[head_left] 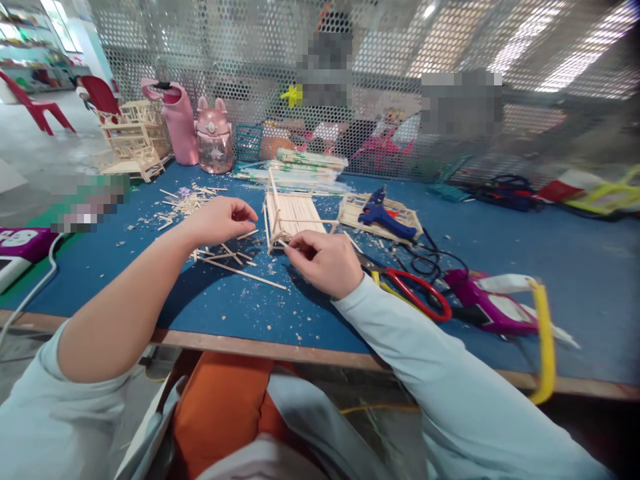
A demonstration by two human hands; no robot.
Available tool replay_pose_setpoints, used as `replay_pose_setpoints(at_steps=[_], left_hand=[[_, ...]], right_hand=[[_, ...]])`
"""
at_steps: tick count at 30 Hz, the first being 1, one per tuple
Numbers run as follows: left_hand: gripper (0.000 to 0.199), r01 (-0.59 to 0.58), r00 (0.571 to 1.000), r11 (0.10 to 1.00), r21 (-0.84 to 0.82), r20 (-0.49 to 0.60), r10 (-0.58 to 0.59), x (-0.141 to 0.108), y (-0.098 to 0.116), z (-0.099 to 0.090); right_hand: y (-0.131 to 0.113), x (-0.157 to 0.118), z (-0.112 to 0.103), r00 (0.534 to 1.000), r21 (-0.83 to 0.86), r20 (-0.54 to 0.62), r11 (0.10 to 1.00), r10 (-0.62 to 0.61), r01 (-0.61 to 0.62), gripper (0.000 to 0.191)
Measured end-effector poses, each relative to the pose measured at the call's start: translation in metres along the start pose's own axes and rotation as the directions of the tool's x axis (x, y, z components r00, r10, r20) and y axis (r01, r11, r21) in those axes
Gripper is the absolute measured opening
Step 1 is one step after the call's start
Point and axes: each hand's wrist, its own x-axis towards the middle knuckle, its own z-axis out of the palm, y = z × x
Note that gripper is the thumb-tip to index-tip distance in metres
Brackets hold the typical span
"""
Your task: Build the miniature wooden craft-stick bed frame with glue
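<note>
A small frame of thin wooden sticks (293, 215) stands on the blue table (550, 267). My right hand (325, 261) pinches a thin stick at the frame's near corner. My left hand (217, 220) hovers just left of the frame with fingers curled together, over a scatter of loose sticks (235, 260); whether it holds one I cannot tell.
Red-handled scissors (415, 290) and a purple tool (487, 307) lie right of my hand. A blue glue gun (383, 217) rests on a flat stick panel. A stick house model (135, 137), pink bottles (213, 137) and stick bundles (300, 167) stand at the back by a mesh screen.
</note>
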Motion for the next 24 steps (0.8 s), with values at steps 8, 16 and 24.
replay_pose_setpoints(at_steps=[8, 16, 24], left_hand=[[0.03, 0.042, 0.904, 0.999, -0.025, 0.428, -0.027, -0.013, 0.011, 0.009], [0.014, -0.078, 0.924, 0.927, 0.366, 0.376, -0.07, -0.007, -0.001, 0.011], [0.015, -0.072, 0.973, 0.904, 0.421, 0.231, -0.03, -0.006, 0.004, 0.018]], right_hand=[[0.006, -0.001, -0.003, 0.976, 0.013, 0.174, 0.991, -0.131, 0.131, 0.019], [0.012, 0.001, -0.002, 0.899, -0.187, 0.438, 0.978, 0.005, 0.086, 0.012], [0.009, 0.001, -0.004, 0.91, -0.185, 0.411, 0.982, 0.048, 0.032, 0.022]])
